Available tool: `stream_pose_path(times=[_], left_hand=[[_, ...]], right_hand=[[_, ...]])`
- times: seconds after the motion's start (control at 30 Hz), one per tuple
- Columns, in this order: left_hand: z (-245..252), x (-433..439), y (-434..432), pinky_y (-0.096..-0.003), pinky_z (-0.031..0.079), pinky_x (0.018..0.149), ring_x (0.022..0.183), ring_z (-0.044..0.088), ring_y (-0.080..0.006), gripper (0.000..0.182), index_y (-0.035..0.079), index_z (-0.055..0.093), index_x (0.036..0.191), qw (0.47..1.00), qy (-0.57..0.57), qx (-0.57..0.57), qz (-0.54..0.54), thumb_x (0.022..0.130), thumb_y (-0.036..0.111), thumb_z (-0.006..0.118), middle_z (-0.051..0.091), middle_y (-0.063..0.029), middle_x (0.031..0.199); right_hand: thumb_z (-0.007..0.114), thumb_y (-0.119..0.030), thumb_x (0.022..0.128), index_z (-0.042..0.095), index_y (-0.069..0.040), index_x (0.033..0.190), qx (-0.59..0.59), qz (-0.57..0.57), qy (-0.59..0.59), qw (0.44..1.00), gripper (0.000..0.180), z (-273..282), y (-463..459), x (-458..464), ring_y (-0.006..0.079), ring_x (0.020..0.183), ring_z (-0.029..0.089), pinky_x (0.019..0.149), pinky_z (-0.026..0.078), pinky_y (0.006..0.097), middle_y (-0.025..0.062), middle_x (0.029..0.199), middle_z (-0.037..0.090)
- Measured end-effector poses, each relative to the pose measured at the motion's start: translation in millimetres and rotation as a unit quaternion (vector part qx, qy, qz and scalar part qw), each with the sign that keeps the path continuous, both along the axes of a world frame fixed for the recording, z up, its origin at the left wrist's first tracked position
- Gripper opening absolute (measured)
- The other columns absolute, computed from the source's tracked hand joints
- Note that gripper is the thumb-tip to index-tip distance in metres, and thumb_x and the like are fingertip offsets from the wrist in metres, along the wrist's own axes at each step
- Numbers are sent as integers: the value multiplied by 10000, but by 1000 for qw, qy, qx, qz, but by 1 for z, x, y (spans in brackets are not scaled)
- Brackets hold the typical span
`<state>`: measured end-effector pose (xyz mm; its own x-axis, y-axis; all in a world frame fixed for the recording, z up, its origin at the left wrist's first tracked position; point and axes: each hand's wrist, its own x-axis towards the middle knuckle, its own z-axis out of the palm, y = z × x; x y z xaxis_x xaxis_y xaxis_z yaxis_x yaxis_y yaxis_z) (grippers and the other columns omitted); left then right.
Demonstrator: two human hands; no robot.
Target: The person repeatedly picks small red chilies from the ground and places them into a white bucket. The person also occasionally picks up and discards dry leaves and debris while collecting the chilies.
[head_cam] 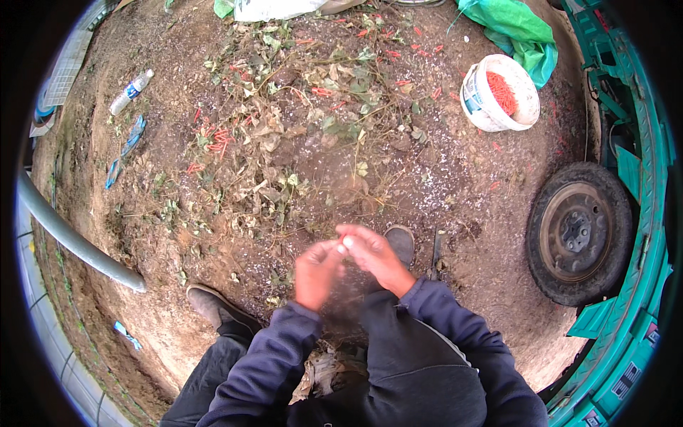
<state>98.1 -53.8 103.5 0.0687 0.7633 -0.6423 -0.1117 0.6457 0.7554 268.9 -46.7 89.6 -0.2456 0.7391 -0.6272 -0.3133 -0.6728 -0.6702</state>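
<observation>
My left hand [318, 272] and my right hand [376, 255] meet at the fingertips above the ground in front of me. A small red piece, apparently a plastic clip [343, 238], shows in the pinch of my right thumb and fingers. My left fingertips touch or nearly touch it; blur hides what they grip. Beyond my hands lie dried vines and leaves [267, 133], with red clips [220, 140] scattered among them. A white plastic bucket [483, 115] on the right holds a heap of red clips [500, 93].
A spare-looking wheel [576, 235] and a green metal vehicle body [648, 251] border the right side. At left are a grey pipe [80, 243], a plastic bottle [130, 92] and a blue strip [126, 149]. A green sack [517, 32] lies behind the bucket. My shoes [219, 307] rest on soil.
</observation>
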Motion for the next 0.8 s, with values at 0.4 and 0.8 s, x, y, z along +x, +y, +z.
stream_pose_path(times=[0.4, 0.8], left_hand=[[33, -10, 71, -451, 561, 1021, 1182, 714, -372, 398, 12, 723, 1258, 887, 203, 299, -288, 1008, 321, 751, 729, -227, 1266], [0, -58, 206, -642, 426, 1147, 1520, 408, -391, 1103, 233, 363, 1660, 717, 570, 241, -320, 753, 434, 957, 375, -151, 1678]], right_hand=[[527, -319, 1148, 642, -113, 1053, -49, -362, 137, 921, 254, -5, 94, 159, 109, 766, 648, 593, 506, 239, 6, 918, 691], [612, -350, 1080, 493, 4, 1507, 199, -433, -318, 820, 567, 13, 242, 247, 276, 1336, 610, 1098, 493, 419, 160, 1420, 643]])
